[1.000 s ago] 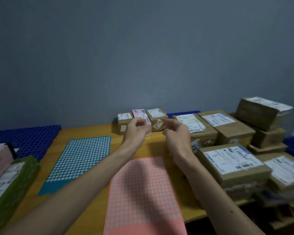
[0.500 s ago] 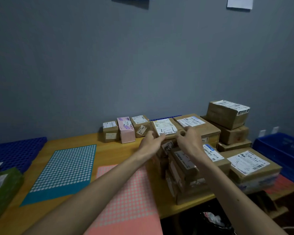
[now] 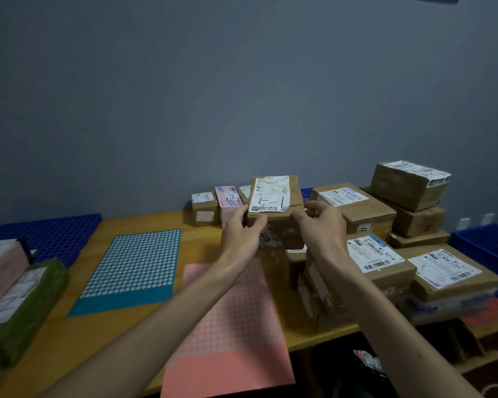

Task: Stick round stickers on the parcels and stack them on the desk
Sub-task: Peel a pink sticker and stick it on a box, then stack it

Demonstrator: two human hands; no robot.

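Grey wall behind, wooden desk (image 3: 184, 222) below. Both hands grip one cardboard parcel (image 3: 285, 234) between them: the left hand (image 3: 239, 237) curls round its near left edge, the right hand (image 3: 322, 234) round its right. The parcel is held up over the crowded pile of parcels (image 3: 380, 262) at the desk's right end. No round sticker shows on it. Toward the person lie a pink sticker sheet (image 3: 233, 311) and a teal sticker sheet (image 3: 133, 271), both dense with dots. By my reading the stickering is at an early stage, and most parcels, including the small boxes (image 3: 204, 208) by the wall, are still to be done.
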